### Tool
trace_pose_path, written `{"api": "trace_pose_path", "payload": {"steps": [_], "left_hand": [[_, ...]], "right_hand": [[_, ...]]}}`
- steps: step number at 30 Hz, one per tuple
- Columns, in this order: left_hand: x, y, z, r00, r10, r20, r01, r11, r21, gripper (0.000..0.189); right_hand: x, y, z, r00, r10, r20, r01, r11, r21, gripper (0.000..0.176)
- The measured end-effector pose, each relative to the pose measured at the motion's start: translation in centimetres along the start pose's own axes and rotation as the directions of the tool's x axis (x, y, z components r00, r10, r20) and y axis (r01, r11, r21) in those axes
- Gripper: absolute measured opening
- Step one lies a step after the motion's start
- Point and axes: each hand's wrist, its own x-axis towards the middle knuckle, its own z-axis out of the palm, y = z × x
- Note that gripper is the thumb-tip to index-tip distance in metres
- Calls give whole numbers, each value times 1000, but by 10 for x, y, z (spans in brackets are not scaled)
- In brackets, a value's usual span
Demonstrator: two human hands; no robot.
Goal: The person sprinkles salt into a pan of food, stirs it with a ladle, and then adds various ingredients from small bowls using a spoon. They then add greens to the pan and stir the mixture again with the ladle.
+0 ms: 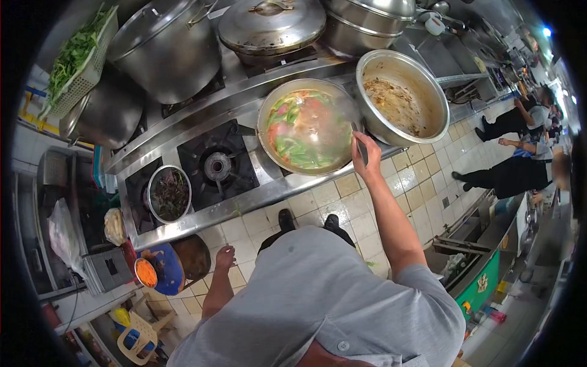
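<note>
My right hand (367, 156) is closed around a dark metal handle (361, 147) at the right rim of a wide pan (262, 125). Whatever the handle belongs to is hidden by steam and the rim. Inside the pan, green vegetable pieces (296, 150) and reddish pieces (281, 116) lie in steaming liquid. Low at my side hangs my left hand (225, 258), its fingers loosely bent and somewhat apart, with nothing visible in them. It is over the tiled floor, apart from the stove.
Right of the pan stands a deep pot (439, 92) with brown residue. A bare burner (217, 165) and a bowl of dark leaves (169, 194) are to the left. Large lidded pots (272, 24) line the back. Two people (520, 171) stand at far right. Shredded orange food fills a bowl (147, 273).
</note>
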Motion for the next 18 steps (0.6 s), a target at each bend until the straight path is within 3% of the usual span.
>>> {"api": "trace_pose_path", "payload": {"steps": [4,7,8,9,11,12,15,16,18], "left_hand": [[-7,-5,-2,1000,6,-17,-6,999,-32,29],[-14,-8,-4,1000,3,-12,-4,999,-54,29],[-15,-9,-5,1000,-3,-25,2,998,-57,28],[-16,-12,-4,999,-11,-38,8,998,-61,28],[-17,-18,-2,999,-30,-42,27,997,-77,28],[-16,-22,-2,999,-42,-34,39,995,-88,28],[-17,-33,-1,997,-68,-31,65,995,-70,28],[-17,-35,1,997,-73,-32,71,996,-57,28],[-18,-37,2,997,-76,-22,75,996,-47,27]], "right_hand": [[15,5,22,998,-57,42,54,996,70,18],[30,-2,23,981,25,190,-61,981,187,19],[35,1,20,940,100,326,-164,971,174,25],[37,3,17,882,171,440,-344,871,351,28],[41,5,13,706,204,678,-672,495,550,35],[43,2,13,666,183,723,-730,358,582,41],[40,-14,6,620,49,783,-784,12,620,37],[43,-33,1,592,144,793,-771,-185,609,35],[35,-12,6,447,354,821,-830,-177,528,31]]}}
